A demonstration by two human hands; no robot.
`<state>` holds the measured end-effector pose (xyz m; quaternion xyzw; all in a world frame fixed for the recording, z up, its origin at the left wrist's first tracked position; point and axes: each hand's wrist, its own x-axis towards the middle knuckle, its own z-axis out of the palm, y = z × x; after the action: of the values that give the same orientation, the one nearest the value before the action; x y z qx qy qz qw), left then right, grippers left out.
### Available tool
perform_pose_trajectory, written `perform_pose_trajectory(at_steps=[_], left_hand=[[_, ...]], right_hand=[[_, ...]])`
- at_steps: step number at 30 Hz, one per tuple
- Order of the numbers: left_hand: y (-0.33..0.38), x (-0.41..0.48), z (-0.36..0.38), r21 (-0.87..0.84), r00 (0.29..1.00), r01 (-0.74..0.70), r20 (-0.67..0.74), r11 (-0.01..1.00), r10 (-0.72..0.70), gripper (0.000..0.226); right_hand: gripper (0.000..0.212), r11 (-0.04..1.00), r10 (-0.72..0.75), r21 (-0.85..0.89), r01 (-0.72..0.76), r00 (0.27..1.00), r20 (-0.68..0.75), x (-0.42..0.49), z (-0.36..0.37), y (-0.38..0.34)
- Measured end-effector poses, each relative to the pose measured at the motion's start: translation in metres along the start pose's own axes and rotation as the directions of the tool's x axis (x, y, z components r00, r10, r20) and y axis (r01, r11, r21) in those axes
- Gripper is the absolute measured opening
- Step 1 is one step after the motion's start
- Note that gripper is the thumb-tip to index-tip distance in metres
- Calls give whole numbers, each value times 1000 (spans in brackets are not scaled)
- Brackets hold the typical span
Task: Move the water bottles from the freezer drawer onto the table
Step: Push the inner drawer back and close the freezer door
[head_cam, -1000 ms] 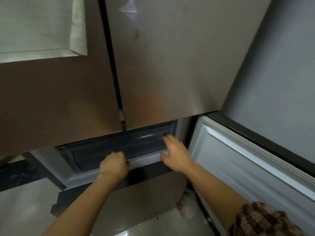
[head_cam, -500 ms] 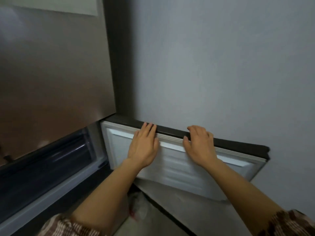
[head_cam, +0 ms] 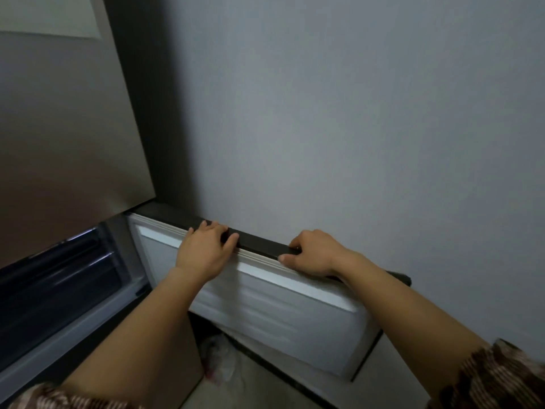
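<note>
Head view: both your hands are on the top edge of the open freezer door [head_cam: 265, 314], which swings out along the grey wall [head_cam: 354, 113] on the right.

Left hand [head_cam: 203, 252]: palm flat on the door's inner white face near the hinge side, fingers [head_cam: 212, 227] pressed together and hooked over the dark top edge, thumb [head_cam: 231, 242] resting on that edge.

Right hand [head_cam: 312, 255]: further out along the same edge, fingers [head_cam: 298, 239] curled over the dark strip, thumb [head_cam: 287, 258] on the white gasket side. It's pinching the door edge between thumb and fingers.

The two hands are apart, with a bare stretch of dark edge between them.

Freezer drawer [head_cam: 59, 278]: lower left of frame, dark translucent front, inside the open compartment under the brown upper fridge door [head_cam: 59, 143]. Can't tell what's in it; no water bottles readable from here. Counter isn't in frame.

Floor [head_cam: 250, 388] below the door: a crumpled plastic bag [head_cam: 219, 358] lies near the door's lower edge.

Patterned sleeves [head_cam: 495, 379] show at the bottom corners.
</note>
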<state>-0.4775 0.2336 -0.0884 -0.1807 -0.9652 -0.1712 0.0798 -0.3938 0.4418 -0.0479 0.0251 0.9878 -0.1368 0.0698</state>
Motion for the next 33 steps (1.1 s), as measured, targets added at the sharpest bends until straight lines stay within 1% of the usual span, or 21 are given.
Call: perform_pose_trajectory(at_steps=[3, 6, 8, 10, 14, 17, 21, 23, 25, 26, 27, 28, 29, 31, 33], left_hand=[[-9, -22, -10, -30, 1000, 31, -4, 999, -31, 53], [-25, -45, -19, -77, 999, 35, 23, 996, -33, 62], [-41, -61, -27, -133, 999, 21, 53, 991, -14, 68], [-63, -79, -39, -170, 996, -13, 80, 985, 27, 70], [-103, -111, -61, -176, 985, -100, 125, 979, 123, 60], [-146, -137, -81, -160, 971, -158, 152, 974, 183, 52], [-204, -173, -113, -219, 958, -161, 201, 962, 206, 47], [-229, -196, -131, -276, 963, -122, 199, 953, 181, 45], [-254, -227, -147, -322, 969, -80, 197, 943, 150, 53], [-266, -245, -153, -320, 962, -81, 224, 944, 158, 65], [-276, -263, -159, -279, 949, -92, 267, 956, 169, 80], [-287, -279, -162, -178, 936, -115, 311, 977, 166, 93], [-298, -292, -165, -41, 933, -148, 327, 988, 153, 100], [-318, -305, -170, 211, 960, -168, 255, 963, 112, 98], [-333, -314, -177, 390, 984, -145, 150, 909, 93, 88]], right_hand=[[41, 998, -62, -25, 65, 993, 98, -19, 1, -24], [41, 994, -106, -8, 109, 975, 193, -41, 3, -53], [37, 990, -141, 6, 144, 962, 233, -58, 8, -76], [38, 987, -161, 47, 154, 955, 249, -75, 19, -105], [48, 981, -172, 119, 151, 967, 187, -100, 50, -165], [50, 975, -191, 140, 172, 973, 134, -109, 77, -221], [44, 955, -245, 202, 216, 961, 130, -105, 104, -281], [41, 938, -296, 224, 266, 949, 113, -101, 116, -306], [39, 917, -370, 189, 350, 926, 80, -96, 130, -330], [38, 904, -409, 159, 396, 910, 63, -92, 139, -342], [37, 889, -448, 129, 439, 893, 44, -89, 147, -354], [37, 876, -478, 96, 473, 878, 25, -84, 154, -365], [38, 863, -502, 60, 501, 865, 2, -79, 161, -376], [40, 838, -546, -33, 545, 836, -43, -69, 173, -396], [43, 804, -593, -121, 582, 802, -77, -60, 186, -412]])
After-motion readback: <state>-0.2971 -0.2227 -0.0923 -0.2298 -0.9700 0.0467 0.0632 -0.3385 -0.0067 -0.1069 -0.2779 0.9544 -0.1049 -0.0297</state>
